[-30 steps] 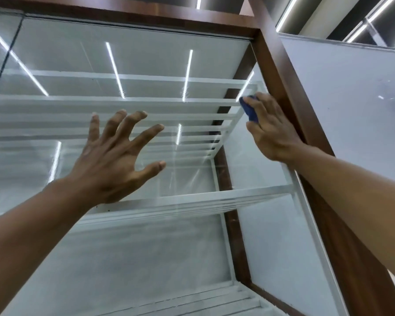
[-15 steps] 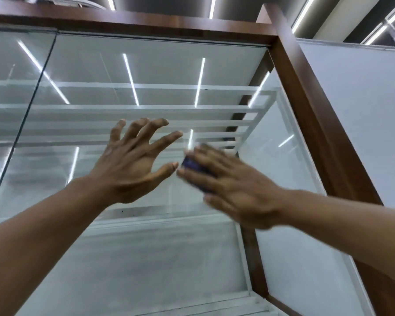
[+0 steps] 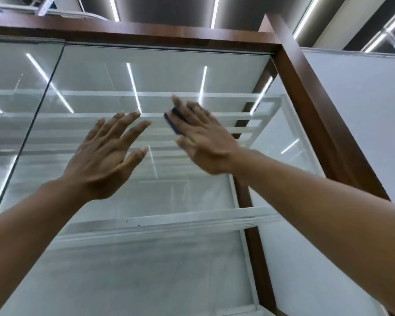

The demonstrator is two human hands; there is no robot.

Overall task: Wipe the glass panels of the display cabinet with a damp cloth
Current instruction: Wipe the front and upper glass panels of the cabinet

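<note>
I look up at the front glass panel (image 3: 160,258) of a display cabinet with a dark wooden frame (image 3: 306,92). My right hand (image 3: 203,142) presses a small dark blue cloth (image 3: 172,124) flat against the upper middle of the glass; only the cloth's left edge shows past my fingers, and the hand is motion-blurred. My left hand (image 3: 107,158) rests spread on the same panel just to the left, fingers apart, holding nothing. The two hands lie close together without touching.
White shelves (image 3: 169,224) run across inside the cabinet. A second glass panel (image 3: 14,115) joins at a vertical seam on the left. A white wall (image 3: 363,110) stands right of the wooden corner post. Ceiling light strips reflect in the glass.
My right hand with the cloth swept from the panel's upper right corner down-left to the middle, then a little upward. My left hand stayed spread on the glass.
</note>
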